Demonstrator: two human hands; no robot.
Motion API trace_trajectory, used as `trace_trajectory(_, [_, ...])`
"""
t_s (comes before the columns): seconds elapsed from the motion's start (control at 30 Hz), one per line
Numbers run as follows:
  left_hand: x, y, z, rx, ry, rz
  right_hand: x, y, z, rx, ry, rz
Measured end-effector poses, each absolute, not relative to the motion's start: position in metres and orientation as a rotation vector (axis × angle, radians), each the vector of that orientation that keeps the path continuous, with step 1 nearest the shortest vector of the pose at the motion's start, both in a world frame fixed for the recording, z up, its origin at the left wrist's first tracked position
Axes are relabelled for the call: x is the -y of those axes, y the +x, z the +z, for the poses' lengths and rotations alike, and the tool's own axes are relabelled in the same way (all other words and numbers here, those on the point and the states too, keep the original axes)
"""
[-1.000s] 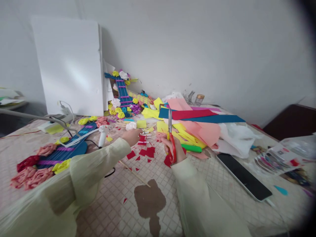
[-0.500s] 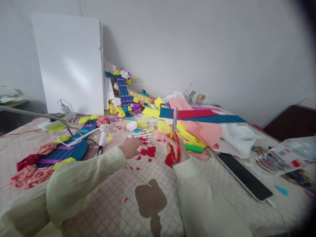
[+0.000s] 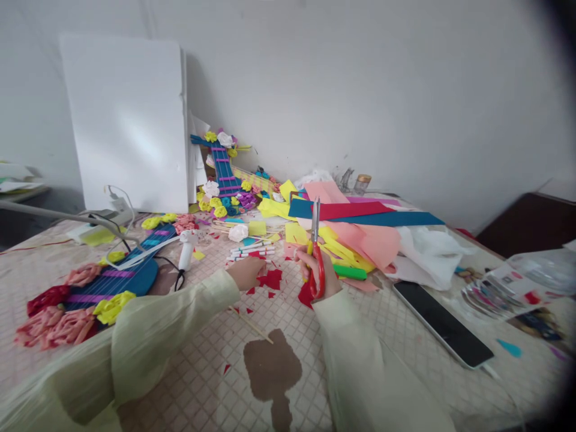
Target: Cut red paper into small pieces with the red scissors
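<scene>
My right hand [image 3: 330, 277] is wrapped round a pair of scissors [image 3: 316, 231] with a red handle, the blades pointing up and away from me. Something yellow shows beside its fingers, and red paper [image 3: 306, 295] lies under that hand. Reaching low over the table, my left hand [image 3: 247, 273] is beside red paper scraps [image 3: 272, 279] and several white pens [image 3: 252, 251]. Its fingertips are hidden, so I cannot tell whether they grip anything. A thin wooden stick [image 3: 252, 325] lies closer to me.
On the left are a blue paper guitar [image 3: 144, 275] with paper flowers and a white glue gun [image 3: 185, 252]. Coloured paper strips [image 3: 355, 210] are heaped behind my right hand. A phone [image 3: 443, 324] and a clear plastic bottle [image 3: 513, 282] lie on the right.
My left hand has shifted slightly right and nearer to me, towards the red scraps. My right hand still holds the scissors upright; the view has shifted a little.
</scene>
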State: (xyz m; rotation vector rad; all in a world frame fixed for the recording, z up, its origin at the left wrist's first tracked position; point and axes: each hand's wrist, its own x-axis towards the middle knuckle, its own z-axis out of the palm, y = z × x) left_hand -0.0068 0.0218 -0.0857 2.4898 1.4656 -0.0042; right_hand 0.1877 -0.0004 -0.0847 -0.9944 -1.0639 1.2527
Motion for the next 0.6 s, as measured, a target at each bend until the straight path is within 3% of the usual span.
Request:
trace_trajectory(0.3, [-0.011, -0.001, -0.062, -1.581, 2.298, 0.492, 0.000, 0.185, -0.088, 1.083, -1.000, 1.242])
trace_trajectory(0.43, [0.002, 0.009, -0.048, -1.391, 1.724, 0.973, 0.008, 0.180, -0.082, 1.140, -1.001, 1.240])
trace_trajectory(0.6, [0.025, 0.027, -0.046, -1.153, 1.204, 1.082, 0.013, 0.176, -0.078, 1.201, -0.947, 1.270])
